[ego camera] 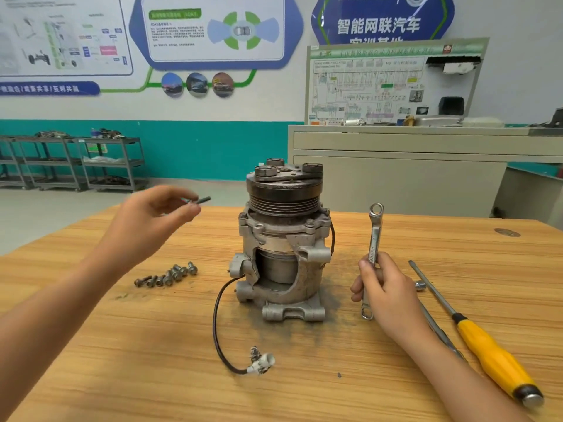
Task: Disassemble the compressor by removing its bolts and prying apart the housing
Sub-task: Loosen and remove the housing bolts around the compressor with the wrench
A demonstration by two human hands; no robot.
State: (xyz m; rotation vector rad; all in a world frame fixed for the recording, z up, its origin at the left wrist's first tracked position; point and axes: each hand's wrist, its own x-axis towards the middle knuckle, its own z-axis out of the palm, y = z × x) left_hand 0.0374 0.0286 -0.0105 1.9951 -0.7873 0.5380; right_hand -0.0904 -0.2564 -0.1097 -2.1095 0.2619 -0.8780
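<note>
Grey cast-metal compressor (283, 236) looks heavy and stiff, best held by its housing, while left fingers (170, 194) pinch a dark bolt (203, 200) and right fingers (364, 269) grip a steel spanner (374, 236).

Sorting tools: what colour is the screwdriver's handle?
Screwdriver handle: yellow with black ends, clearest in the head view.

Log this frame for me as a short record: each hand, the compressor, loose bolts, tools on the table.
left hand: raised left of the compressor, fingers pinch one bolt
right hand: grips a ring spanner held upright
compressor: upright on the wooden table, pulley on top
loose bolts: row on the table, left of the compressor
other tools: yellow-handled screwdriver lying at right
cable: connector lies in front
</note>
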